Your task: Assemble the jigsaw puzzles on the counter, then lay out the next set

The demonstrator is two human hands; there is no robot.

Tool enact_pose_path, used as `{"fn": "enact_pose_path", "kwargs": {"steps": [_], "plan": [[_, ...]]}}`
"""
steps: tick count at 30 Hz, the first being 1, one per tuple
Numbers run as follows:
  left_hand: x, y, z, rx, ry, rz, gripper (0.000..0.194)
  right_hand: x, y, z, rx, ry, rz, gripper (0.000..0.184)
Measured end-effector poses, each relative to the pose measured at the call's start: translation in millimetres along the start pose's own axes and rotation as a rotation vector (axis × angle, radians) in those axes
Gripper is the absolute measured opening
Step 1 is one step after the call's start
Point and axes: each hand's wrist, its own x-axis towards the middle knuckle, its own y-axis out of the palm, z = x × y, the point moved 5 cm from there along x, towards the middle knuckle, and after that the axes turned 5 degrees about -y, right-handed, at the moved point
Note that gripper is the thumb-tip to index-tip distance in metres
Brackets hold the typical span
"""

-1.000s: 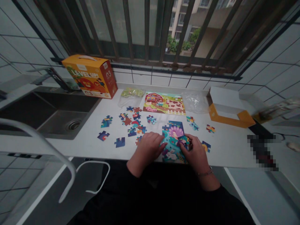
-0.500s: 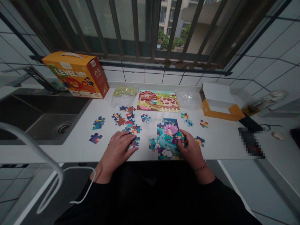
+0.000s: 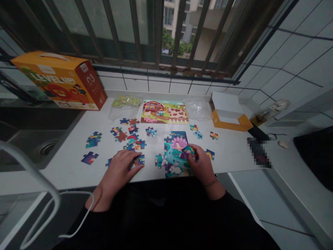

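A partly joined jigsaw puzzle [image 3: 173,152] with a pink peacock and white rabbits lies near the counter's front edge. At its right side my right hand [image 3: 202,162] is closed, thumb and fingers pinching a dark green and purple puzzle piece [image 3: 187,151] over the joined part. My left hand [image 3: 120,170] rests palm down with fingers outstretched, touching or just beside a loose blue and brown piece [image 3: 141,159], which it partly covers. Beyond it lies a cluster of loose pieces [image 3: 121,136]. Farther left are a blue-green piece [image 3: 94,139] and a dark blue one [image 3: 90,158].
A farm picture puzzle [image 3: 164,113] lies at the back between two clear plastic bags. An orange box [image 3: 62,81] stands back left beside the sink [image 3: 28,139]. An open orange-white box [image 3: 230,119] sits back right. A white cable [image 3: 39,173] hangs at front left.
The view has turned right, so the counter's things appear farther left. My right hand still pinches its piece over the puzzle; my left hand stays palm down, baring more of the piece beside it.
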Motion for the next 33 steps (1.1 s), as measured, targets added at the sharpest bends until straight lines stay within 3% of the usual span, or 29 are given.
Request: {"fn": "enact_pose_path", "kwargs": {"steps": [4,8,12,16,22,28,33], "plan": [[1.5,4.3,-4.2,0.036,-0.022,-0.018,0.035,-2.3,-7.6,-7.3,0.050,0.042,-0.045,0.037],[2.7,5.3,-8.0,0.089,-0.047,-0.060,0.027,-10.2,-34.9,-26.2,0.097,0.077,-0.125,0.034],[2.6,3.3,-14.4,0.120,-0.046,-0.090,0.021,-20.0,-75.2,-63.7,0.044,0.144,-0.171,0.043],[4.6,9.2,-38.1,-0.009,0.100,-0.014,0.019,-25.8,-100.3,-104.7,0.172,0.271,-0.178,0.062],[11.3,34.4,-67.8,-0.077,0.255,0.109,0.019,-18.7,-102.2,-117.8,0.320,0.316,-0.046,0.048],[14.4,43.2,-68.6,-0.082,0.266,0.058,0.022,-1.1,-119.0,-121.5,-0.048,0.241,-0.055,0.039],[16.2,46.1,-69.8,-0.086,0.249,0.029,0.021,14.7,-115.6,-122.0,-0.136,0.109,-0.067,0.040]]}}
